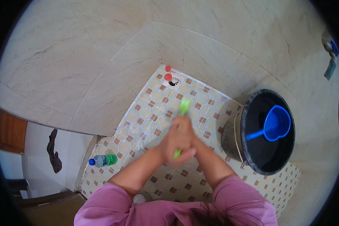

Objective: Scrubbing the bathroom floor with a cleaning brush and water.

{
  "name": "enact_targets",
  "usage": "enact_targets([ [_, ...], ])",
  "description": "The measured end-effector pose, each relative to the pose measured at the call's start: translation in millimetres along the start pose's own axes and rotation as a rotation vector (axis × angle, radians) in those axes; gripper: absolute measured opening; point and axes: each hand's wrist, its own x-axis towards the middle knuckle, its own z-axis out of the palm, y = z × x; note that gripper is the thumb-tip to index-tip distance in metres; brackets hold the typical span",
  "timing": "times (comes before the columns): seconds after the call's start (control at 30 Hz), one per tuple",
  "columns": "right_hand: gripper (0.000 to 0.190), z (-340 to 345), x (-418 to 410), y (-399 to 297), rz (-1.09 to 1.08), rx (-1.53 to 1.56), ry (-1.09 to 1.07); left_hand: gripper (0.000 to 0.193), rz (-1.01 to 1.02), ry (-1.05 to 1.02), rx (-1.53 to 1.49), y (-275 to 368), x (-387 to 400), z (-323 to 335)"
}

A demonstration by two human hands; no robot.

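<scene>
My left hand point(171, 145) and my right hand point(184, 125) are clasped together around the handle of a bright green tool point(184, 106), which looks like a scrubbing brush. Motion blurs its head, so bristles cannot be made out. The short end of the green handle pokes out below my fingers. Beneath the hands spreads a wet-looking tiled floor point(155, 115) of cream octagons and small brown squares. Whether the tool touches the tiles is hard to tell.
On the right stands a black bucket point(228, 144) of dark water, with a blue dipper point(276, 124) in it. A plastic bottle point(103, 160) with green liquid stands left. Two red pieces point(168, 76) lie by the corner floor drain point(175, 82). Marble-look walls point(124, 56) meet there.
</scene>
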Motion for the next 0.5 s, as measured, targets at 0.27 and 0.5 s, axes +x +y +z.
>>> enact_targets([
  [0.27, 0.016, -7.0, 72.6, 88.8, -0.272, -0.334, -0.047, 0.028, -0.069, 0.056, 0.185, -85.9, -4.8, 7.6],
  [0.5, 0.015, 20.1, 53.4, 47.9, -0.267, -0.069, -0.003, 0.031, -0.071, 0.068, 0.094, -48.6, -19.2, -8.4],
])
